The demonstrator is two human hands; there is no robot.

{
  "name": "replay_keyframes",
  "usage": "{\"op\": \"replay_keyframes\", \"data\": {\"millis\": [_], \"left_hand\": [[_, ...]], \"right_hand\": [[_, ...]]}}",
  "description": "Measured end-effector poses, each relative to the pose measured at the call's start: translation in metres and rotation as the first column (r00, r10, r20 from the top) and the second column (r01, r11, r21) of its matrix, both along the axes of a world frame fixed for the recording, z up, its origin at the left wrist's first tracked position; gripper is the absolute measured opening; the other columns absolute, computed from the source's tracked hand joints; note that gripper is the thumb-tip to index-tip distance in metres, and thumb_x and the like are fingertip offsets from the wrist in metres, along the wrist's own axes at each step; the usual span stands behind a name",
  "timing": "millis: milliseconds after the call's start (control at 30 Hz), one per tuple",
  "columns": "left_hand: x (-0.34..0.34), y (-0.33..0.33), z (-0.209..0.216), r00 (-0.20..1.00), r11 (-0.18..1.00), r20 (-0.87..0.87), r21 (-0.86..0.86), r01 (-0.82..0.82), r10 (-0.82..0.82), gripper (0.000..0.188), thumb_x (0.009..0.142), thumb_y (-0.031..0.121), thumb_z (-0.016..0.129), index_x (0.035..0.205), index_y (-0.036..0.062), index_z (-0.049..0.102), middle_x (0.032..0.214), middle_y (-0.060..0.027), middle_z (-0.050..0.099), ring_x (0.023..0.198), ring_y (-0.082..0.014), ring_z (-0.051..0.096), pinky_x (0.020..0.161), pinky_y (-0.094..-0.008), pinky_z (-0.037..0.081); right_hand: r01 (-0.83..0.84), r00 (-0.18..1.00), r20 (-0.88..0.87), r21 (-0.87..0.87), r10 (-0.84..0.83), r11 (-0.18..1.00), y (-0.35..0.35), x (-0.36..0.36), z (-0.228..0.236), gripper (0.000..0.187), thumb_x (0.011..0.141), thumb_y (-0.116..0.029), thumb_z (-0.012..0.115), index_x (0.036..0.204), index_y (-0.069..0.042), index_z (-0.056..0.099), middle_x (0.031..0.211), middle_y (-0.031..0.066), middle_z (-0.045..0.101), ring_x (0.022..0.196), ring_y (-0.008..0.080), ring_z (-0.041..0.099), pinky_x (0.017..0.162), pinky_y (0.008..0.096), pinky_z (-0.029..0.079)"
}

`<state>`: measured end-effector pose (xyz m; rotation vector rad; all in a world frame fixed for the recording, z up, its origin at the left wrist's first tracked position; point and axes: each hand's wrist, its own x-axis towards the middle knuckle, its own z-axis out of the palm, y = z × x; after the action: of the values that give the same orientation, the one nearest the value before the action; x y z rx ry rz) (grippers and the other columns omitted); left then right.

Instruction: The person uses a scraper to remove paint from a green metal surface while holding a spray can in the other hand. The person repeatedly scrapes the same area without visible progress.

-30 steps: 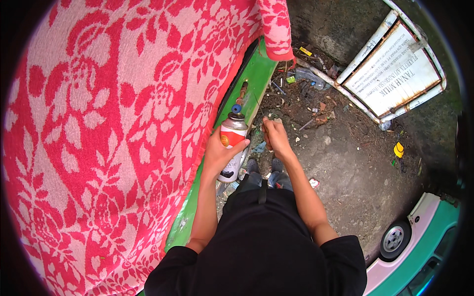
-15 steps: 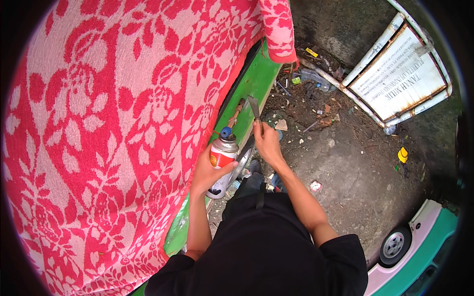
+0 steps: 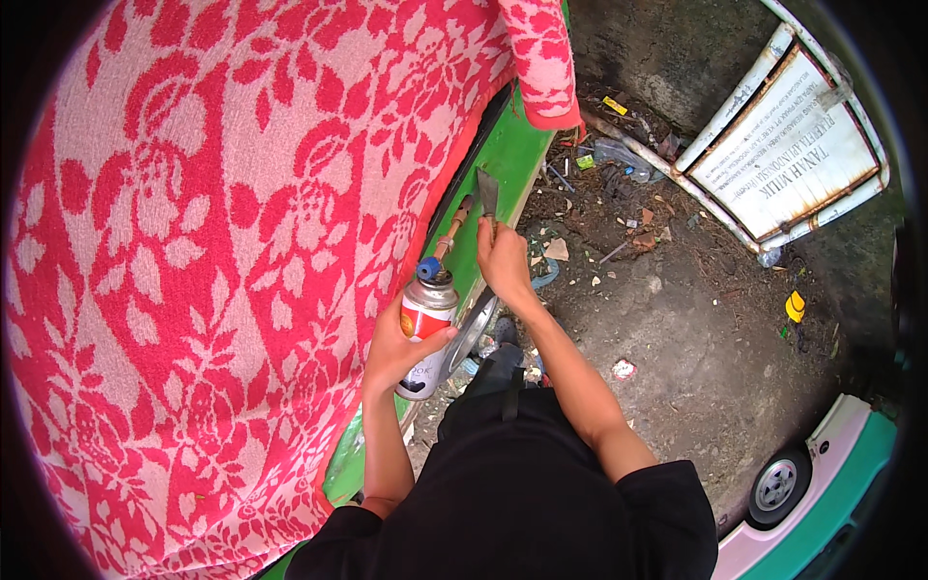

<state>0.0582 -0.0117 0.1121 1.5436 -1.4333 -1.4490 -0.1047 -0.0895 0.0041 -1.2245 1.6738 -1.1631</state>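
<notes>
A can (image 3: 421, 360) is standing at a tilt in front of the panel (image 3: 507, 155), its top leaning toward it; it is showing a white body, a red band and a dull metal shoulder. The left hand (image 3: 389, 353) is gripping it. A blue knob (image 3: 429, 269) is sitting at its top, and a coppery nozzle (image 3: 450, 238) is reaching out over the panel, its darker end pointing away from the person. The right hand (image 3: 504, 263) is clasping a scraper (image 3: 489, 195), whose flared grey blade is lying over the panel, contact being hard to tell. The panel itself is showing glossy green.
</notes>
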Motion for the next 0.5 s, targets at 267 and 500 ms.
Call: {"op": "replay_keyframes", "data": {"millis": [267,500], "left_hand": [[0.004,0.001,0.006,0.998,0.998,-0.059,0.049,0.041,-0.039,0.063,0.073,0.015,0.088,0.125,-0.0009,0.056,0.109,-0.0075,0.067,0.098,-0.0133,0.063,0.088,-0.0312,0.051],[0.0,-0.011,0.012,0.991,0.993,-0.082,0.057,0.106,-0.101,0.064,0.073,0.017,0.089,0.126,-0.001,0.056,0.109,-0.0074,0.067,0.098,-0.013,0.063,0.089,-0.031,0.051]], "right_hand": [[0.015,1.0,0.026,-0.05,-0.014,0.999,-0.006,0.003,-0.005,0.041,0.101,-0.024,0.053,0.081,0.011,0.062,0.068,0.0349,0.06,0.069,0.0511,0.064,0.059,0.0541,0.048],[0.051,0.999,0.019,-0.027,-0.051,0.998,0.004,0.017,-0.004,0.04,0.1,-0.023,0.054,0.08,0.011,0.062,0.067,0.034,0.06,0.068,0.0508,0.064,0.059,0.054,0.048]]}}
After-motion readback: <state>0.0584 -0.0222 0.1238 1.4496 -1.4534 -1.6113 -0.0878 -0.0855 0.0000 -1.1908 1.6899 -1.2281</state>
